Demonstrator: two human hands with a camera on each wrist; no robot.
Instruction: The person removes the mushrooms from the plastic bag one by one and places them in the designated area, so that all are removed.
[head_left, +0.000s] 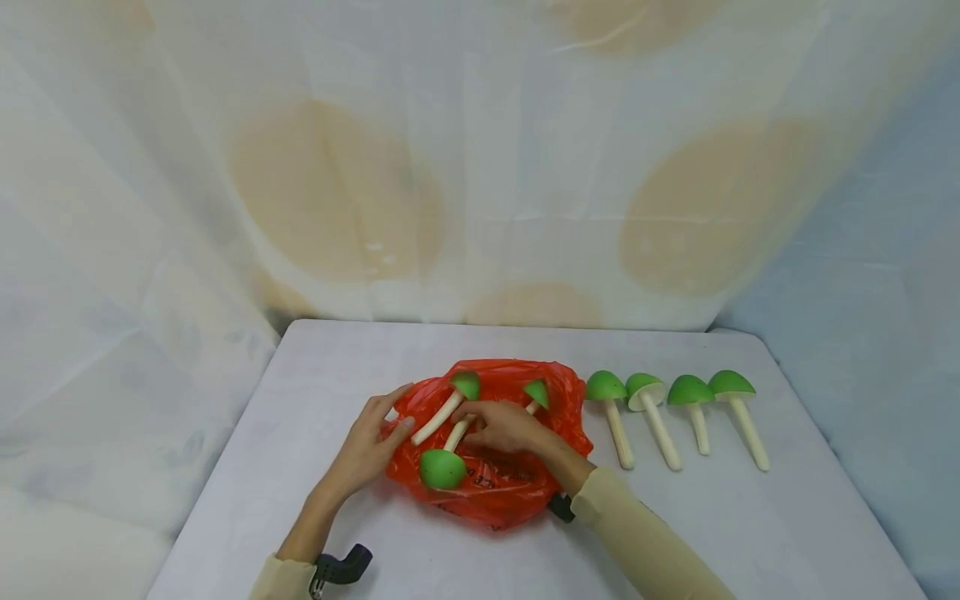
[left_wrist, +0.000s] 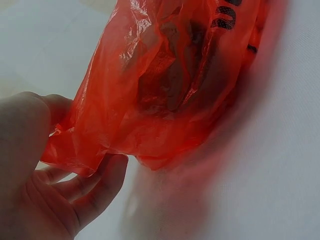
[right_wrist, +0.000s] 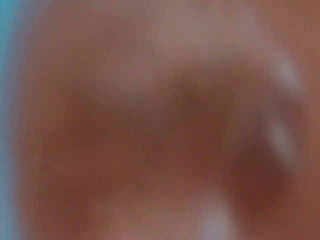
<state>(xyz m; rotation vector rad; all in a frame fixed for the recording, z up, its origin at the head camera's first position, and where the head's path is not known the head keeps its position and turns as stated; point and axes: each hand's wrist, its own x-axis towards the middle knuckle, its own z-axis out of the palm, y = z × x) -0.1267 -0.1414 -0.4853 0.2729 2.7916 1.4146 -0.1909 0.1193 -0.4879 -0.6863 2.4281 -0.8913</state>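
Right hand [head_left: 504, 427] pinches the stem of a mushroom [head_left: 442, 469], as far as the head view shows — the right wrist view is too blurred. This mushroom lies at the left part of the red bag [head_left: 495, 510], cap to the near side. Left hand [head_left: 369, 442] holds the bag's edge between thumb and fingers. The bag looks thin and slippery, so a gathered fold should hold better. The mushroom looks light and stiff — its slim stem seems the easy place to take.
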